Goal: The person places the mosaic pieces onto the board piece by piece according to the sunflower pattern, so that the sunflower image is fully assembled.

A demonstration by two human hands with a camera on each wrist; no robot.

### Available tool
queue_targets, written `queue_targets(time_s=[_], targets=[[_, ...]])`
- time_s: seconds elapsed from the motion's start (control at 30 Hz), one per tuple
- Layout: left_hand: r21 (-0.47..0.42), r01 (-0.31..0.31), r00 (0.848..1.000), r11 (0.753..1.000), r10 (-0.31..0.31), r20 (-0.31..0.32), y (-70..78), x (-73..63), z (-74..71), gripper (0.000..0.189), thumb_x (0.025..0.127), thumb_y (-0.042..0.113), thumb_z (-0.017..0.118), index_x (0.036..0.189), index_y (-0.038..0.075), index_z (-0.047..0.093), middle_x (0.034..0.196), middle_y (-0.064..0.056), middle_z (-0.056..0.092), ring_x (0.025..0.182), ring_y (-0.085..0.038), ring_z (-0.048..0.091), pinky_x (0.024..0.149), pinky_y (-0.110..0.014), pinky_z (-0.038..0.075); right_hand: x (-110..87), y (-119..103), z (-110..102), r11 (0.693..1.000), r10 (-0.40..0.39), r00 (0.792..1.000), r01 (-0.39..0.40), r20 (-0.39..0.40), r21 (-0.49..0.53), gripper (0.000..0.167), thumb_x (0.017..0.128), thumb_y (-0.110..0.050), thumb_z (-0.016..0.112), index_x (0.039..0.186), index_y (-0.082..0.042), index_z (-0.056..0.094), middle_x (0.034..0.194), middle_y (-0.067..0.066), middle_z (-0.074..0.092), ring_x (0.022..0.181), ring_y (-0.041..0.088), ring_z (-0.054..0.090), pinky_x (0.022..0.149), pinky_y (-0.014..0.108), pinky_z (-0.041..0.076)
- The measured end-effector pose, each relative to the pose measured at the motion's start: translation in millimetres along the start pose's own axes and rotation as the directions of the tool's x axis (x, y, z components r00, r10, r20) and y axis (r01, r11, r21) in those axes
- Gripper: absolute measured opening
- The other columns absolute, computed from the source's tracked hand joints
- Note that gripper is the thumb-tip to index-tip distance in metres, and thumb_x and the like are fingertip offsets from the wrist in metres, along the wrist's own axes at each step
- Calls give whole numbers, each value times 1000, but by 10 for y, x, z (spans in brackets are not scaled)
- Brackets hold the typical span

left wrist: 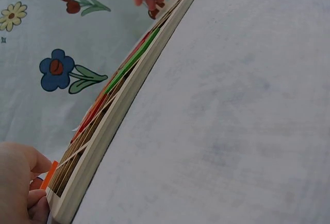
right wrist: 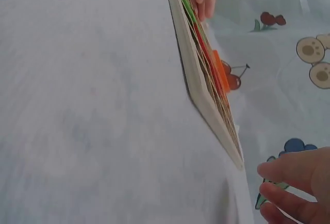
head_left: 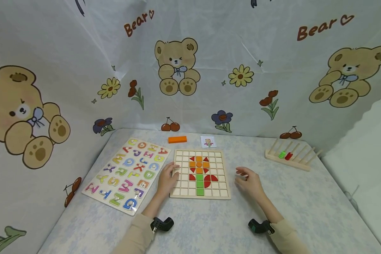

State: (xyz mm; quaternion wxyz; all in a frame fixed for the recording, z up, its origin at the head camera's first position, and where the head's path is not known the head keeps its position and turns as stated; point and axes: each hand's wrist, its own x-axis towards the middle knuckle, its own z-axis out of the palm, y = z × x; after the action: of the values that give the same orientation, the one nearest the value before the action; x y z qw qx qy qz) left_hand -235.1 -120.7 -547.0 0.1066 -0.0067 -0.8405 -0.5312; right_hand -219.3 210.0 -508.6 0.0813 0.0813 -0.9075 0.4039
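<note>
A wooden grid board lies on the table with red, orange and green pieces set in it as a flower figure. At its left edge is my left hand, its fingertips resting on the rim. The left wrist view shows that hand by a corner of the board, with part of it cut off by the frame. Off the board's right side my right hand hovers with loosely bent fingers and nothing between them. Those fingers are spread apart in the right wrist view, beside the board.
Left of the board lies an alphabet puzzle board with colourful letters. Behind the grid board are an orange box and a small picture card. A wooden peg rack with green and red rings stands at the back right.
</note>
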Motion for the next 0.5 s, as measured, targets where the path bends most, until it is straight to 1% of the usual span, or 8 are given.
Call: queue_targets(time_s=[0.13,0.23,0.37,0.5], targets=[[-3,5,1000,1000,-5,7,2,-6,-4,26,85,7,62,111,6,68,140,-17,51,134,-36,43,114,-50,31,-78,165,-130,998,28,1000,-28,8,-50,44,78,1,72,120,3,60,106,20,68,96,32,61,77,35,54],[-3,7,1000,1000,-7,12,14,-10,-11,27,85,7,61,111,6,68,140,-17,50,134,-36,43,114,-50,31,-122,250,-186,997,43,999,-42,18,-66,46,77,0,73,121,4,59,107,20,67,96,32,62,76,31,53],[-1,5,1000,1000,-5,14,30,-5,-18,27,86,8,61,112,6,67,140,-17,50,134,-36,43,114,-50,31,-139,320,-217,997,41,999,-41,11,-65,44,78,-2,74,119,4,60,105,19,68,93,30,63,73,27,52],[5,5,1000,1000,-5,16,36,-1,-14,27,85,8,61,111,6,67,140,-17,50,134,-36,43,114,-50,31,-136,362,-216,998,25,1000,-25,-1,-52,41,78,0,73,117,4,61,99,17,69,85,25,63,67,20,50]])
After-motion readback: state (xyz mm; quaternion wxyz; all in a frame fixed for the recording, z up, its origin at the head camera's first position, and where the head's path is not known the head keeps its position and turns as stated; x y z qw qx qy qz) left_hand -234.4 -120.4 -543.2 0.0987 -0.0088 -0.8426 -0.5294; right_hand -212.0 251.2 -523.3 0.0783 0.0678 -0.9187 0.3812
